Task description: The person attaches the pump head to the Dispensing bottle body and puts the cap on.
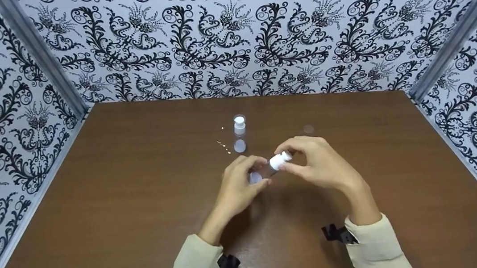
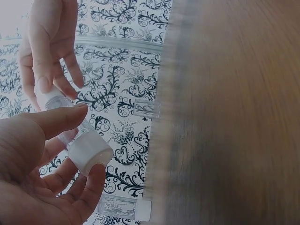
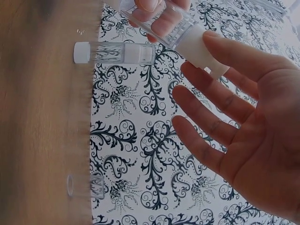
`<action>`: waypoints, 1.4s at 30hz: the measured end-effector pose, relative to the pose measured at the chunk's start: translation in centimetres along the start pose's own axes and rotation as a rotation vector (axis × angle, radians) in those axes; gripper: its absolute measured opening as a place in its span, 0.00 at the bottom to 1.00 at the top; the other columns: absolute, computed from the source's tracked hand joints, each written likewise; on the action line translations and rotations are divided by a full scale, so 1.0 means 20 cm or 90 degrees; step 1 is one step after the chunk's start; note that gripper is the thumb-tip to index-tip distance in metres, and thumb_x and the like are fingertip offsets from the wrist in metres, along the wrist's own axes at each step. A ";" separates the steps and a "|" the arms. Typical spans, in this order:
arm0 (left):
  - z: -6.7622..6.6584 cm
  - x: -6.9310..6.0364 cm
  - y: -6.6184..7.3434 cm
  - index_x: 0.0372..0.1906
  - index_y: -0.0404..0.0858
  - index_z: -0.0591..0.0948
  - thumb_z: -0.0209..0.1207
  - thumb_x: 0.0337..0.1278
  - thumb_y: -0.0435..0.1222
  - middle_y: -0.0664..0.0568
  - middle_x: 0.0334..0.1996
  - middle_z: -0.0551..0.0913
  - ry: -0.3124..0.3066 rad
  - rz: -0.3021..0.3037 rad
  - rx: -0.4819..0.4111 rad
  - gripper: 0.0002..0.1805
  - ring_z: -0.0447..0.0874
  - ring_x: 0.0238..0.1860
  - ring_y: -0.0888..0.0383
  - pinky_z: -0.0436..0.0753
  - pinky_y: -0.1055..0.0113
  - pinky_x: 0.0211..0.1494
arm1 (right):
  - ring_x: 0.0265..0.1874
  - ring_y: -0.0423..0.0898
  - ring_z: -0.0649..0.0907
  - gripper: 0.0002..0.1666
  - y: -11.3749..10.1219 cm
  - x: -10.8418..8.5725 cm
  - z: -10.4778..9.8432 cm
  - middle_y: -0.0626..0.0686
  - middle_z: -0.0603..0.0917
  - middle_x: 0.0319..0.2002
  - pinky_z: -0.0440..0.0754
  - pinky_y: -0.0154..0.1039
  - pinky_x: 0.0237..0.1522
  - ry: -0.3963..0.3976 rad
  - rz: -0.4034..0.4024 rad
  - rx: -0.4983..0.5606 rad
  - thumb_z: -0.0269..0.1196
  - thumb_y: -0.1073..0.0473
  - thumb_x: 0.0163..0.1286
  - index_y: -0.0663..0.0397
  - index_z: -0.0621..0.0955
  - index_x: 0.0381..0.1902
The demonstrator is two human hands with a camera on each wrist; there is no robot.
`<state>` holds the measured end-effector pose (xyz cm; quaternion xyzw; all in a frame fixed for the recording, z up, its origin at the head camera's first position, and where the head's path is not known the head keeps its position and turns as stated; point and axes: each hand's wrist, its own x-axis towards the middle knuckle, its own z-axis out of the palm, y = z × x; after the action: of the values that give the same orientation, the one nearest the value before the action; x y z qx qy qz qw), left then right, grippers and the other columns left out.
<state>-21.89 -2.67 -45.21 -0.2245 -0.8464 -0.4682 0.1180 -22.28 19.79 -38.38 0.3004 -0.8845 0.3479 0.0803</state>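
Note:
A clear pump bottle (image 1: 280, 160) with a white pump top and a white base (image 2: 89, 150) is held at a tilt between both hands. My left hand (image 1: 239, 184) grips it around the lower part, thumb on one side and fingers on the other. With thumb and fingertips, my right hand (image 1: 325, 164) pinches the white pump top (image 3: 199, 49); its other fingers are spread apart. No cap covers the top. Beyond the hands stands a second clear bottle (image 1: 239, 128), its white top under a clear cap (image 3: 149, 54).
A loose clear cap (image 1: 308, 129) stands on the brown table (image 1: 134, 164), right of the second bottle. Small white specks (image 1: 224, 147) lie left of that bottle. Patterned black-and-white walls (image 1: 227, 32) enclose the table's back and sides.

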 end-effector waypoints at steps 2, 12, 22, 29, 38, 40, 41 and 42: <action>0.00 0.00 0.00 0.49 0.42 0.88 0.80 0.50 0.33 0.53 0.41 0.86 0.001 0.002 0.001 0.19 0.82 0.42 0.56 0.78 0.65 0.46 | 0.41 0.39 0.84 0.10 0.00 0.00 0.00 0.39 0.87 0.39 0.84 0.40 0.52 0.000 0.015 -0.001 0.76 0.58 0.68 0.49 0.89 0.46; 0.00 0.00 -0.01 0.48 0.41 0.88 0.80 0.50 0.32 0.52 0.41 0.86 0.006 0.010 0.001 0.19 0.82 0.41 0.57 0.77 0.65 0.45 | 0.40 0.38 0.86 0.09 -0.01 0.01 0.01 0.40 0.87 0.37 0.85 0.42 0.52 -0.001 0.054 0.007 0.76 0.56 0.68 0.47 0.88 0.44; 0.00 0.00 0.00 0.49 0.41 0.88 0.80 0.51 0.33 0.52 0.41 0.85 -0.002 0.011 0.004 0.19 0.81 0.40 0.56 0.77 0.65 0.45 | 0.46 0.38 0.85 0.19 0.00 0.00 -0.02 0.41 0.88 0.46 0.84 0.44 0.57 0.021 0.006 0.003 0.79 0.56 0.64 0.46 0.88 0.52; 0.00 0.00 0.00 0.49 0.41 0.88 0.80 0.51 0.33 0.51 0.41 0.86 -0.003 0.007 0.004 0.19 0.81 0.40 0.56 0.77 0.64 0.45 | 0.49 0.39 0.84 0.20 0.01 0.00 -0.01 0.44 0.89 0.48 0.81 0.41 0.56 0.015 -0.049 -0.007 0.80 0.58 0.63 0.46 0.88 0.53; 0.00 0.00 0.00 0.49 0.41 0.88 0.80 0.51 0.34 0.51 0.41 0.86 -0.002 0.009 0.006 0.19 0.82 0.41 0.56 0.77 0.64 0.45 | 0.45 0.40 0.85 0.15 0.02 0.00 0.00 0.42 0.89 0.44 0.83 0.41 0.52 -0.003 -0.051 -0.015 0.77 0.61 0.66 0.51 0.89 0.50; 0.00 0.00 0.00 0.49 0.41 0.88 0.80 0.51 0.33 0.51 0.41 0.86 -0.001 0.009 0.004 0.19 0.82 0.41 0.56 0.77 0.64 0.46 | 0.44 0.40 0.85 0.14 0.01 0.00 0.00 0.42 0.89 0.43 0.83 0.41 0.52 -0.004 -0.049 -0.017 0.77 0.60 0.66 0.51 0.89 0.49; 0.00 0.00 0.00 0.49 0.41 0.88 0.80 0.51 0.33 0.51 0.41 0.86 0.000 0.010 0.004 0.19 0.82 0.41 0.56 0.77 0.64 0.46 | 0.44 0.40 0.85 0.13 0.01 0.01 0.00 0.41 0.89 0.43 0.83 0.41 0.51 -0.005 -0.047 -0.017 0.77 0.60 0.67 0.51 0.89 0.49; 0.00 0.00 0.00 0.49 0.41 0.88 0.80 0.51 0.33 0.51 0.41 0.86 0.000 0.010 0.004 0.19 0.82 0.41 0.56 0.77 0.64 0.46 | 0.44 0.40 0.85 0.13 0.01 0.01 0.00 0.41 0.89 0.43 0.83 0.41 0.51 -0.004 -0.046 -0.016 0.77 0.60 0.67 0.51 0.89 0.49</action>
<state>-21.87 -2.68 -45.23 -0.2307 -0.8462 -0.4646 0.1220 -22.53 19.88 -38.46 0.3325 -0.8774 0.3329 0.0938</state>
